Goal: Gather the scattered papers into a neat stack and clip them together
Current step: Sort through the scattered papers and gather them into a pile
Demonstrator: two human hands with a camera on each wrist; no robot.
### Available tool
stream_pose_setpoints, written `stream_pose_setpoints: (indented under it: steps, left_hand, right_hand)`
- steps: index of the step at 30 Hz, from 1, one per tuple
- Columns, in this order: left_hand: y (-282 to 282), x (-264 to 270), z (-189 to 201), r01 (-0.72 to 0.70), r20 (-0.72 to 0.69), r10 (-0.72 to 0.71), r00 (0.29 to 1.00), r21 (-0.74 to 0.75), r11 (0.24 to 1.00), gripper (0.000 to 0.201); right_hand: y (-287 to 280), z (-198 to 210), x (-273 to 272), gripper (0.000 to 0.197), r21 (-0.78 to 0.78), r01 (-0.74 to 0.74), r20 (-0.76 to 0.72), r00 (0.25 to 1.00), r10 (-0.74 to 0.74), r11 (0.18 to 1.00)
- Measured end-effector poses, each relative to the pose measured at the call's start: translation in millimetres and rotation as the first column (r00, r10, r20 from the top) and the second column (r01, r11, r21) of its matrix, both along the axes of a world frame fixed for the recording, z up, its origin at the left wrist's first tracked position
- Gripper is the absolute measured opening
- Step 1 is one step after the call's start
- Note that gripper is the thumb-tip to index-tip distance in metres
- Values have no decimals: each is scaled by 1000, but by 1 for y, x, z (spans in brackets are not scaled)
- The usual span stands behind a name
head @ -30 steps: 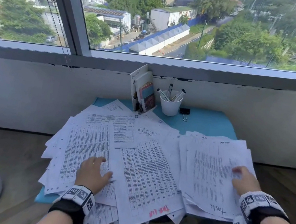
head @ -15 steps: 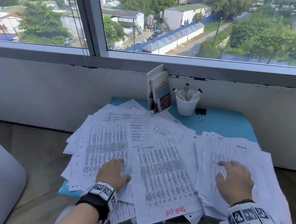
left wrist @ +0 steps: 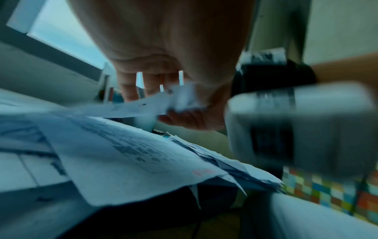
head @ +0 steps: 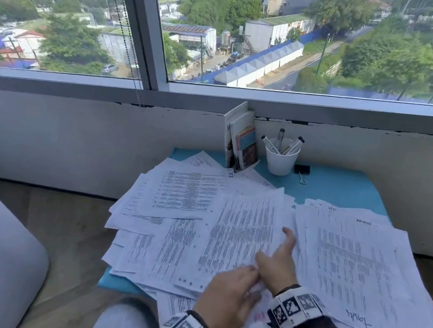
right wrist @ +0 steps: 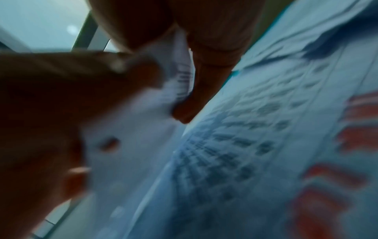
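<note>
Left hand (head: 229,295) and right hand (head: 277,268) meet at the near edge of a printed sheet (head: 241,235); the left pinches its corner, the right thumb and fingers grip its edge. Scattered papers (head: 348,268) cover the blue table (head: 346,190); handwriting on them is not legible. The left wrist view alone shows the sheet lifted clear of the pile, and red writing below. Binder clip (head: 302,169) lies beside the white pen cup (head: 280,160).
</note>
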State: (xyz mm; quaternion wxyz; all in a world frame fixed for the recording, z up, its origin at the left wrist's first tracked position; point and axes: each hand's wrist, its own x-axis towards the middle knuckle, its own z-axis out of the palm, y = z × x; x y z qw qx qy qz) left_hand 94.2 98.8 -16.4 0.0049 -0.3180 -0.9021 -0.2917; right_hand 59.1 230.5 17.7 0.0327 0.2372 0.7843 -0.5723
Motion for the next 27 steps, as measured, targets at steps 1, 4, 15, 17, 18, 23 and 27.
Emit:
stream_pose_setpoints:
  steps: [1,4,15,17,18,23,27]
  left_hand:
    - [-2,-4,1,-31,11,31,999,29,999,51]
    - [-21,-30,4,-268,66,264,962,75,960,64]
    - [-98,-181,3,-296,36,468,883,-730,615,83]
    - [-94,-199,3,-228,103,457,884,-757,612,83]
    - [-91,-204,5,-189,140,447,883,-767,613,78]
    - [-85,-206,11,-250,4,400,917,-773,583,33]
    - [-77,-189,17,-436,-81,481,873,-571,696,21]
  right_hand:
    - [8,-4,1,70,73,57,-19,998,-56,996]
    - [37,-16,4,60,242,105,-8,994,-106,965]
    - [75,-61,-8,36,338,-88,170,985,32,937]
    - [77,-64,-9,36,342,-108,184,982,47,933]
    - [77,-65,-10,36,347,-118,190,980,53,930]
    - [76,-62,-9,37,360,-109,180,983,45,927]
    - [74,-53,-3,38,373,-134,172,982,74,918]
